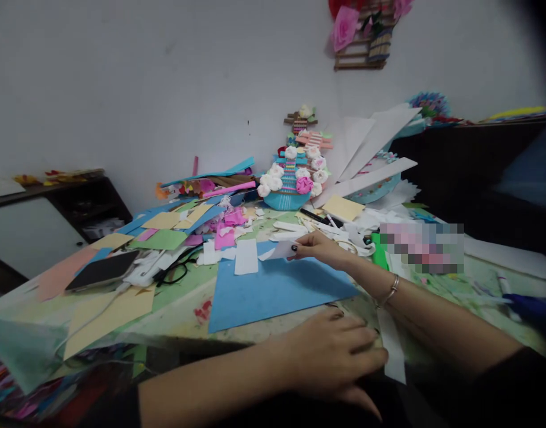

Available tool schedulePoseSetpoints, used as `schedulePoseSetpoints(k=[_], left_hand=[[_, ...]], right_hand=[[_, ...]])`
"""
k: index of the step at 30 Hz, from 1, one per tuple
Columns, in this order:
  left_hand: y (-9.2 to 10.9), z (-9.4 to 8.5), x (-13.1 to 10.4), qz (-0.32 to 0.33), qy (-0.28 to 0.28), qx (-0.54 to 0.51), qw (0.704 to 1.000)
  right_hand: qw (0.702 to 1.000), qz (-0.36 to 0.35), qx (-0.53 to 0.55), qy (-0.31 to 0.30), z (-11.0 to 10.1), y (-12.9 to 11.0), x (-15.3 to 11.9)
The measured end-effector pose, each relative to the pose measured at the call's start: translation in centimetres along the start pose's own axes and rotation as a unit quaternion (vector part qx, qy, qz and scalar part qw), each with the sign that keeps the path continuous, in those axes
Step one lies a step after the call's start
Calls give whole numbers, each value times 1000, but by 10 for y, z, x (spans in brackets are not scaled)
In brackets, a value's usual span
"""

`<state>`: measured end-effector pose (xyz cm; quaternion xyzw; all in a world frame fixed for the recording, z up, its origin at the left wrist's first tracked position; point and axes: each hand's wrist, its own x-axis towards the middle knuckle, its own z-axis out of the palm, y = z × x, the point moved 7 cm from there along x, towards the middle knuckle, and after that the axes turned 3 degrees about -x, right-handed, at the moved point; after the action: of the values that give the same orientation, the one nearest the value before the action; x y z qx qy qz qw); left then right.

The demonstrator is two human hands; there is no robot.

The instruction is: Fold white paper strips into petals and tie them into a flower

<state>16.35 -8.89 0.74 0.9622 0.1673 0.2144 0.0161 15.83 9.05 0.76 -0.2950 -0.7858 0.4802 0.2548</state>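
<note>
My right hand [321, 248] reaches over a blue sheet of paper [273, 300] and pinches a small white piece of paper [279, 250] between thumb and fingers. Just left of it, a white rectangle of paper [246, 257] lies flat on the blue sheet. Nearer to me, my left hand [333, 355] is at the table's front edge, palm down with the fingers apart and nothing in them. Close to its fingertips a white paper strip [394, 351] hangs over the edge.
At the left lie a dark phone [104, 270], black-framed glasses [174, 273] and several coloured paper sheets [161, 239]. A blue craft guitar with paper flowers [287, 190] stands by the wall. Pens [315, 216] and white scraps [294, 227] lie behind the right hand.
</note>
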Motion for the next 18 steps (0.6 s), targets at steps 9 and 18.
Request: schedulePoseSetpoints(k=[9, 18], left_hand=[[-22, 23, 54, -27, -45, 106, 993], [-15, -30, 10, -47, 94, 69, 992]], right_hand=[[994, -23, -107, 5, -21, -35, 6], [950, -114, -292, -3, 13, -44, -33]])
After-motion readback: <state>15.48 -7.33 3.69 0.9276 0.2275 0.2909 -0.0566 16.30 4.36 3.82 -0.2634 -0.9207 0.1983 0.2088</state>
